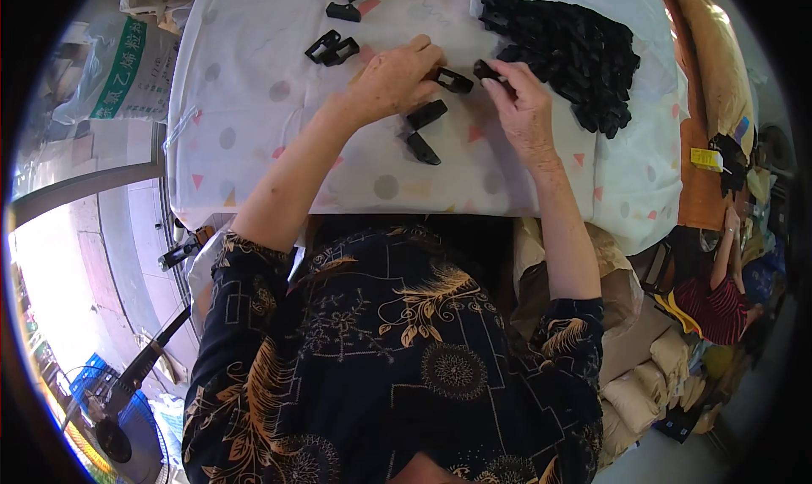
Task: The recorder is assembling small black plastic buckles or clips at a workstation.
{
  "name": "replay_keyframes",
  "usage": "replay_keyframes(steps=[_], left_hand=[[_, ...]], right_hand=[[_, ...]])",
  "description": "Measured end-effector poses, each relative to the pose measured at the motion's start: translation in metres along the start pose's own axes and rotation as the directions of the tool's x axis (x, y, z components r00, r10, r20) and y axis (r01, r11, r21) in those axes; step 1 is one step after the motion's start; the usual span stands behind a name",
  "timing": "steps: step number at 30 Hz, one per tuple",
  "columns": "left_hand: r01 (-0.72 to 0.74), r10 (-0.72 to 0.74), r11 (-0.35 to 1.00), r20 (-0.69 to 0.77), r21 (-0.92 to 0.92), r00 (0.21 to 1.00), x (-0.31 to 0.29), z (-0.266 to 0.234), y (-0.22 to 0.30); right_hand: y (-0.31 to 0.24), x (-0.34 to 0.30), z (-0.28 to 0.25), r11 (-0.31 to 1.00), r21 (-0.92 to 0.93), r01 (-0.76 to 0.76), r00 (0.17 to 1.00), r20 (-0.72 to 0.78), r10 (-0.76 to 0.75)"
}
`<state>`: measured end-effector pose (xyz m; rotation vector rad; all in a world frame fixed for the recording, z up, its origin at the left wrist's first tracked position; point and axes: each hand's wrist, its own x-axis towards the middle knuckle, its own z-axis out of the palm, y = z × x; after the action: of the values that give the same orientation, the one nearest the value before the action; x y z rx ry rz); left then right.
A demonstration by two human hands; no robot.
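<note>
My left hand (396, 80) is closed, its fingers on a black plastic frame-like part (457, 82) with an opening in it. My right hand (523, 105) pinches a small black plastic piece (484, 70) between thumb and fingers. A narrow gap separates the two parts. Below my left hand, two loose black pieces (425, 114) lie on the patterned tablecloth (338, 180). Left of that hand sit black parts (331, 49) placed together. A large heap of black parts (571, 49) is to the right of my right hand.
More black parts (345, 10) lie at the table's far side. A standing fan (127, 425) is at the lower left, a printed plastic sack (127, 70) at the upper left. On the right are stacked sacks (643, 391) and another person in a striped top (712, 308).
</note>
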<state>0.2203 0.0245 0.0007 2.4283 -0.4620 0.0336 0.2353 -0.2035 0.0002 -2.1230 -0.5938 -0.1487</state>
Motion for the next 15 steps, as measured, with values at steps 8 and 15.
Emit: replay_keyframes(steps=[8,15], left_hand=[[0.005,-0.005,1.000,0.002,-0.023,1.000,-0.003,0.004,-0.001],[0.021,-0.021,0.998,-0.001,-0.062,1.000,0.000,0.004,-0.005]], right_hand=[[-0.001,0.003,0.006,0.888,0.344,-0.305,0.951,0.154,0.268],[-0.015,0.009,0.004,0.994,-0.018,0.107,0.987,0.123,-0.104]])
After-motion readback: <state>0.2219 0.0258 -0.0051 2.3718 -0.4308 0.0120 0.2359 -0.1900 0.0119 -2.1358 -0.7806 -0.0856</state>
